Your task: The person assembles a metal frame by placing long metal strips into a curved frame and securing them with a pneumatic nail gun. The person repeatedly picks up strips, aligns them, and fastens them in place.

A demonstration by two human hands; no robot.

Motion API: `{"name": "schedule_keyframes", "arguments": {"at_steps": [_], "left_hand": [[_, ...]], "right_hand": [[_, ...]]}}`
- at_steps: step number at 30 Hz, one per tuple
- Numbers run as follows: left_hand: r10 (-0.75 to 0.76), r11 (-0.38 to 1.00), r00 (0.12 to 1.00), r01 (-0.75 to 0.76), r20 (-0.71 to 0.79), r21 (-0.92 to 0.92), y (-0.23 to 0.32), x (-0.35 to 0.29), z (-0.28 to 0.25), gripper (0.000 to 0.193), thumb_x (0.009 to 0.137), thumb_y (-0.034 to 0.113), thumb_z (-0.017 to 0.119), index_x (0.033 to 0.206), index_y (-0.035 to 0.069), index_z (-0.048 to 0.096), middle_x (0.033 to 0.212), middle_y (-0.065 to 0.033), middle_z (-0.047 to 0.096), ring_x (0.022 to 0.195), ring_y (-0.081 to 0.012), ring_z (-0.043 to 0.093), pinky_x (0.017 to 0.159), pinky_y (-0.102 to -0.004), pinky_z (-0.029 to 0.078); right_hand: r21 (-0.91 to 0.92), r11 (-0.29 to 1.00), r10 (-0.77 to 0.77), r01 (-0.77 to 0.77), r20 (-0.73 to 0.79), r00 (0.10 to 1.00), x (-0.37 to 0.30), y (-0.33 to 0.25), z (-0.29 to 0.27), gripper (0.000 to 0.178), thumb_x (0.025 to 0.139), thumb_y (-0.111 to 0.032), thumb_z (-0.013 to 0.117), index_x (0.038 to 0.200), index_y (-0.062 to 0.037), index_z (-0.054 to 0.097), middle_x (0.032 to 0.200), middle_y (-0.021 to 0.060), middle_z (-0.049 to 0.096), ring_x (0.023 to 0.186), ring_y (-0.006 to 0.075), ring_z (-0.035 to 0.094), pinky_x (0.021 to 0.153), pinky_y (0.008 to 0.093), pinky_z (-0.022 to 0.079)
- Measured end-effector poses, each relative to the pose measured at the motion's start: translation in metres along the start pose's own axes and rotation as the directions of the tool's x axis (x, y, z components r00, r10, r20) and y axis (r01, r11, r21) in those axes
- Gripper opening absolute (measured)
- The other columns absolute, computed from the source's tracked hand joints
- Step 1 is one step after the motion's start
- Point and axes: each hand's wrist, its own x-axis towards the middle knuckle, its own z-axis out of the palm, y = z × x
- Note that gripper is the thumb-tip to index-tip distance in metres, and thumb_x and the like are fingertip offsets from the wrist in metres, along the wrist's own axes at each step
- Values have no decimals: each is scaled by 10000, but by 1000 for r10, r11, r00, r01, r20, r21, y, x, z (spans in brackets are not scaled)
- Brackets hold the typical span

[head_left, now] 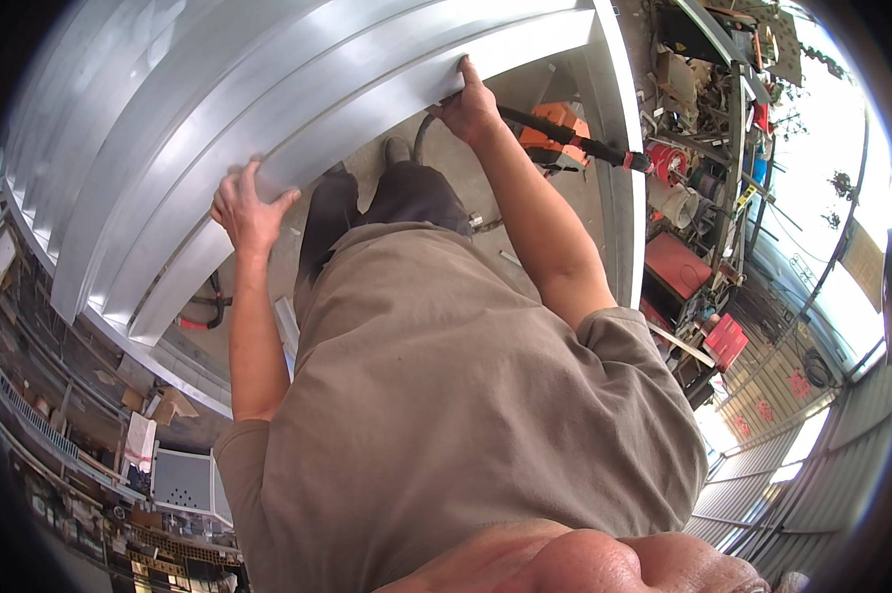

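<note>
A long, shiny silver metal slat (357, 124) runs across in front of my body, the nearest in a row of similar slats. My right hand (472, 107) grips its near edge, with the thumb on the top face and the other fingers tucked underneath. Further left, my left hand (248, 210) lies against the same slat. Its fingers are bent over the metal and spread, and the thumb sticks out to the right. The slat's underside is hidden.
A pale metal frame bar (619, 148) bounds the right side. Beyond it stand cluttered shelves, a red box (677, 264) and a red reel (667, 162). An orange case (557, 127) sits on the floor, near a thick black hose (535, 121). At lower left is a grey cabinet (184, 481).
</note>
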Motion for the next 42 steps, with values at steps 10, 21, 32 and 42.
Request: {"name": "schedule_keyframes", "arguments": {"at_steps": [10,21,32,42], "left_hand": [[5,1000,1000,-5,-3,-11,1,0,-1,892,661,468,958,1452,291,587,1338,-126,547,1324,-379,464,1129,-565,303],[14,1000,1000,-14,-21,-8,0,-1,1,884,664,471,958,1446,287,589,1336,-118,545,1323,-373,463,1128,-563,303],[31,1000,999,-31,-34,-3,-3,-2,3,872,663,480,955,1439,303,598,1323,-102,541,1317,-364,464,1118,-558,314],[26,1000,999,-26,-32,-2,-4,-1,5,876,653,494,953,1437,314,606,1318,-102,546,1317,-362,469,1107,-559,324]], "right_hand": [[-16,999,-43,43,45,998,-4,0,1,710,1100,-470,518,1611,-31,295,1630,188,359,1453,379,451,1174,629,420],[-1,999,-33,33,22,999,-4,1,2,654,1099,-457,524,1588,-63,343,1611,161,406,1443,361,467,1180,614,409],[20,1000,-22,21,29,999,-2,1,1,659,1105,-449,518,1600,-61,321,1630,164,374,1461,372,441,1194,628,389],[2,999,-33,33,38,999,-2,1,0,677,1110,-447,506,1618,-55,291,1650,171,344,1484,384,414,1204,643,368]]}}
